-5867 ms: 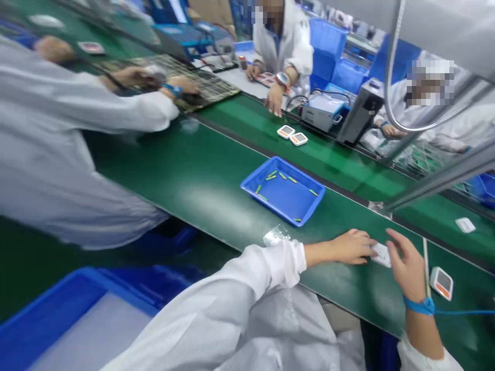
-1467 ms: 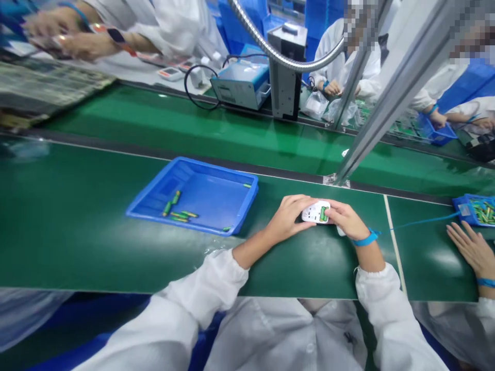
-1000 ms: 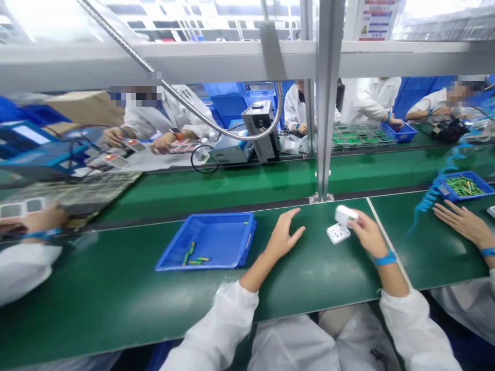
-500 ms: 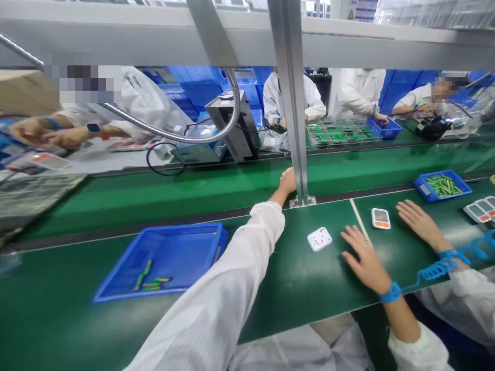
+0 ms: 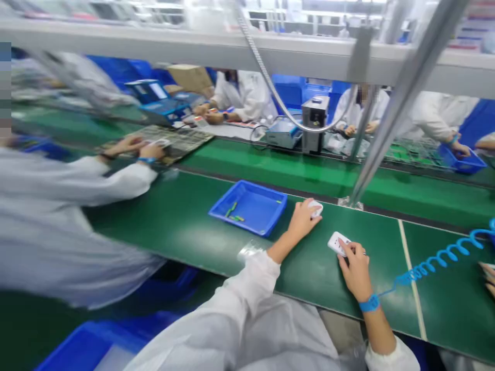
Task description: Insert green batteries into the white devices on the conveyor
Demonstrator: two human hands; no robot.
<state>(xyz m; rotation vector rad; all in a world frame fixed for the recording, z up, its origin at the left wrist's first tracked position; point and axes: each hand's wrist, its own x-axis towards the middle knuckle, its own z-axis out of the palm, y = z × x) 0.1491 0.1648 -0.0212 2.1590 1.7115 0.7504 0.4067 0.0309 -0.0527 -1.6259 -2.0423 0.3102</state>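
Observation:
My left hand (image 5: 303, 220) is closed around a small white plastic device (image 5: 316, 208), just right of a shallow blue tray (image 5: 266, 226). The fingers cover part of this device. To the right, my right hand (image 5: 355, 268), with a blue wrist strap, has its thumb and fingers on a second white device (image 5: 337, 243). That one lies on the green work surface (image 5: 309, 273), and dark slots show on its upper face. A few green batteries (image 5: 233, 210) lie in the tray.
A metal post (image 5: 390, 123) rises behind my hands. A blue coiled cord (image 5: 444, 257) crosses the right side. At left a co-worker's sleeves (image 5: 127, 180) reach over the bench. A clear plastic piece (image 5: 251, 250) lies near the front edge. Several people sit across the green conveyor (image 5: 240, 159).
The view has swung left. My left hand has come back from beside the post and now holds a white device. My right hand has gone from open above the bench onto the other device.

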